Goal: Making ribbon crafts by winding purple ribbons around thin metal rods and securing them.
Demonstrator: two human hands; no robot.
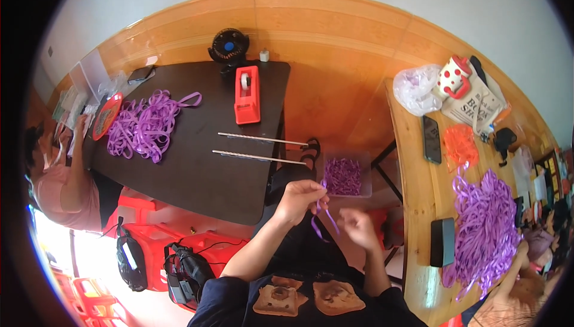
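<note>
My left hand (302,201) is closed, thumb against fingers, pinching a short purple ribbon (326,213). The ribbon's loose ends hang below the fingers. Just to the right is my right hand (360,228), smeared by motion, with its fingers partly curled; whether it holds anything does not show. Beyond my hands, a clear plastic bin (366,192) contains many small purple ribbon pieces (343,176). Two thin metal rods (263,138) lie side by side on the dark table (197,171), their ends sticking out past its right edge.
The dark table also bears a purple ribbon heap (143,126), a red tape dispenser (247,96) and a black fan (229,46). On the wooden table (418,207) lie a phone (431,140), a dark box (442,242) and more ribbon (484,231). People sit at both sides.
</note>
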